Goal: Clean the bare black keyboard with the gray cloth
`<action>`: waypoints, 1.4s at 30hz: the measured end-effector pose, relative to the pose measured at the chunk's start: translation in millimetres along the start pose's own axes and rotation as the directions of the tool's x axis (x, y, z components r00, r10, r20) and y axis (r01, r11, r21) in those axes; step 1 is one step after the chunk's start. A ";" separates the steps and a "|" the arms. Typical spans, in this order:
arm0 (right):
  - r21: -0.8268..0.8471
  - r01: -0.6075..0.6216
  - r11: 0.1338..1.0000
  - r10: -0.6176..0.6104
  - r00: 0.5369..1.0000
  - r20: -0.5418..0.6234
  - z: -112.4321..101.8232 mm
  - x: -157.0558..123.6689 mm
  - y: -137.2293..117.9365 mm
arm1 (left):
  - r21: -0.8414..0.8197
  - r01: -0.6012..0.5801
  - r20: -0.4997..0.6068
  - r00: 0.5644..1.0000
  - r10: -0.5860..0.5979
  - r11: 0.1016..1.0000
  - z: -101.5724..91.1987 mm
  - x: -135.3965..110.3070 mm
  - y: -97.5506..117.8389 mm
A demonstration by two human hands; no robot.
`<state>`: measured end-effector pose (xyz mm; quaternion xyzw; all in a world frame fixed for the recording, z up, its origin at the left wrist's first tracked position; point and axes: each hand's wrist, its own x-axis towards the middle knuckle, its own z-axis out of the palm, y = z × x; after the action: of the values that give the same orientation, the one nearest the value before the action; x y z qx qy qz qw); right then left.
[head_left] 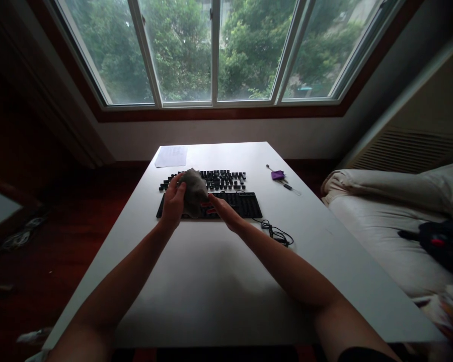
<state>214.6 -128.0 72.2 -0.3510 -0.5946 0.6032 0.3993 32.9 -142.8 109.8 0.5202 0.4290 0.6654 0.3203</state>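
Observation:
A crumpled grey cloth (195, 188) is bunched up above the black keyboard (249, 203). My left hand (172, 201) is closed around the cloth's left side, thumb toward me. At the cloth's right edge is my right hand (226, 211), its fingers stretched out and slightly apart; whether the fingertips touch the cloth I cannot tell. Both hands are over the keyboard and hide part of it, along with the cloth. Behind the keyboard, many loose black keycaps (222, 177) stand in rows, partly covered by the cloth and my left hand.
A coiled black cable (277, 234) lies right of the keyboard on the white table (204, 281). Farther right are a small purple item (278, 175) and a thin tool with a dark handle (288, 186). A paper sheet (171, 156) lies at the back left.

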 end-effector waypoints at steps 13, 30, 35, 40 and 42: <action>0.029 0.306 0.952 -0.306 0.952 0.003 -21.8 -8.3 -8.2 | -0.193 0.174 0.090 0.983 -0.159 0.966 26.2 -4.8 -8.1; -0.034 0.269 0.962 -0.265 0.907 -0.327 -27.6 -8.7 -12.9 | -0.183 0.343 0.130 0.937 -0.323 0.921 26.8 -15.4 -27.6; 0.104 0.270 0.957 -0.217 0.907 -0.360 -26.4 -6.3 -12.9 | -0.277 0.604 0.348 0.788 -0.507 0.747 30.5 -21.7 -37.1; 0.186 0.239 0.953 -0.165 0.924 -0.345 -25.4 -6.8 -15.3 | -0.273 0.674 0.480 0.714 -0.510 0.687 33.4 -28.1 -32.3; 0.181 0.218 0.959 -0.152 0.935 -0.321 -25.1 -8.2 -16.3 | -0.285 0.663 0.498 0.719 -0.484 0.692 34.4 -29.0 -29.7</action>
<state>241.7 -124.8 86.9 -0.3365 -0.4882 0.5619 0.5767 72.9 -147.2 74.0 0.3880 0.3371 0.4916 0.7030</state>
